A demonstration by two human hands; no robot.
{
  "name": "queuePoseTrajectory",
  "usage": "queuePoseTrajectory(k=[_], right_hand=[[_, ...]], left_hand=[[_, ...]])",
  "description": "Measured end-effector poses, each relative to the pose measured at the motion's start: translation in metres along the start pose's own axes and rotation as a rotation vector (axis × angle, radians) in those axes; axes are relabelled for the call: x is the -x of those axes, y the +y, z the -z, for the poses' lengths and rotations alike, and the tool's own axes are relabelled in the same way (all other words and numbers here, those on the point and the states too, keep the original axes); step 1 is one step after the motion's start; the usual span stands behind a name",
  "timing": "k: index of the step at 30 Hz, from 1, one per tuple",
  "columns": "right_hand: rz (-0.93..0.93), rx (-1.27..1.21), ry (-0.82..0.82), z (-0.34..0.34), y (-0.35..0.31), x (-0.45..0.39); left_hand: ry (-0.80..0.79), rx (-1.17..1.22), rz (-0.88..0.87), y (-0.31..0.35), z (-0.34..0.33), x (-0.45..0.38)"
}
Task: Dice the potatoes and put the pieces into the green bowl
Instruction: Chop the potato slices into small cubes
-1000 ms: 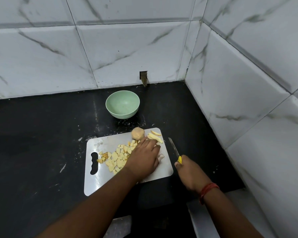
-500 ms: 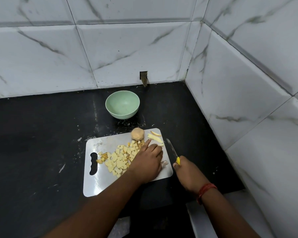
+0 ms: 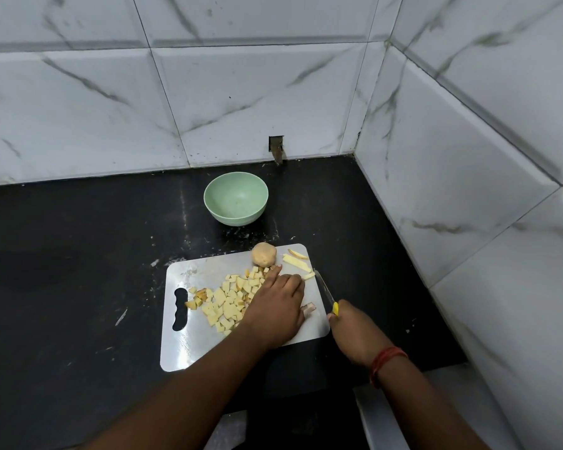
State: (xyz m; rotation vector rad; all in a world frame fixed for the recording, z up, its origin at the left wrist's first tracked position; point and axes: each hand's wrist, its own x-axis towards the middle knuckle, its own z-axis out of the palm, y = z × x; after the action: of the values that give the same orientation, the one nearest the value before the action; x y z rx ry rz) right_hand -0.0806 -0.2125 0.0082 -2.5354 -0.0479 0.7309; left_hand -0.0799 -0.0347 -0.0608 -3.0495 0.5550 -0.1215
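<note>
A steel cutting board point(image 3: 182, 349) lies on the black counter. A heap of diced potato pieces point(image 3: 228, 302) covers its middle. A whole unpeeled potato point(image 3: 264, 254) sits at the board's far edge, with potato strips point(image 3: 296, 263) just right of it. My left hand point(image 3: 275, 310) lies palm down on the board against the right side of the dice, its fingers reaching toward the whole potato. My right hand point(image 3: 350, 329) grips a yellow-handled knife point(image 3: 325, 292), whose blade lies along the board's right edge. The green bowl point(image 3: 236, 198) stands beyond the board with nothing in it.
White marble-pattern tile walls close the counter at the back and on the right point(image 3: 452, 196). A small dark notch point(image 3: 276, 149) sits in the back wall behind the bowl. The counter's front edge runs below the board, and scattered crumbs mark the surface.
My left hand has slid left across the board, pushing the diced pieces into a tighter heap. The knife hand stayed close by the board's right edge.
</note>
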Motion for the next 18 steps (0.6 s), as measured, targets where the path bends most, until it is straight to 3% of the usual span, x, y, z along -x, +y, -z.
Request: queuePoseTrajectory(k=[18], right_hand=[[-0.055,0.156,-0.048,-0.009,-0.009,-0.013]], left_hand=[[0.107,0.050,0.010,-0.014,-0.004,0.015]])
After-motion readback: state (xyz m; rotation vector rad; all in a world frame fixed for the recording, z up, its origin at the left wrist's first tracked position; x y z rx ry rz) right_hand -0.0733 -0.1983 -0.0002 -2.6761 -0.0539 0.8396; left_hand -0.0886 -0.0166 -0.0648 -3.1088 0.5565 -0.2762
